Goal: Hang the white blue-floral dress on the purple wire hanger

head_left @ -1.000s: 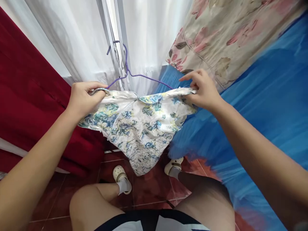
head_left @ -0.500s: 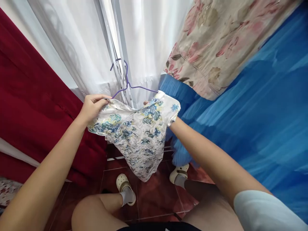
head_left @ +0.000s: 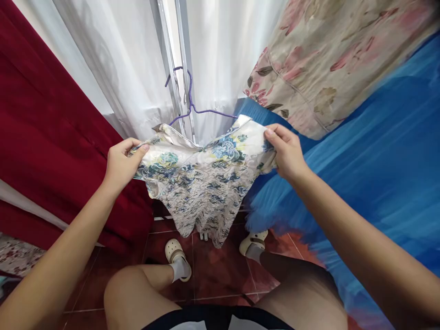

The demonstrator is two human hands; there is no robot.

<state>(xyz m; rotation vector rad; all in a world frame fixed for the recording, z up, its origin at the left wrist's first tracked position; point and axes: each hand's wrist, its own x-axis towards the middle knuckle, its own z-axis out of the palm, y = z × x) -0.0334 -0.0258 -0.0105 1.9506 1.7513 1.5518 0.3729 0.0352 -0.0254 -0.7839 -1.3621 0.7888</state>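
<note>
Floral garment (head_left: 202, 183) pinched between left hand (head_left: 121, 166), right hand (head_left: 288, 153).

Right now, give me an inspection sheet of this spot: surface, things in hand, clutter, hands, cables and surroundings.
Surface: red tiled floor, no table seen.
Things in hand: floral garment on a purple hanger, spread out between both hands.
Clutter: nothing seen on the floor apart from the person's own feet in pale clogs.
Hands: left hand pinches the garment's left edge; right hand grips its right edge.
Cables: nothing seen.
Surroundings: red cloth on the left, white curtain behind, pink-flowered fabric and blue fabric on the right.
</note>
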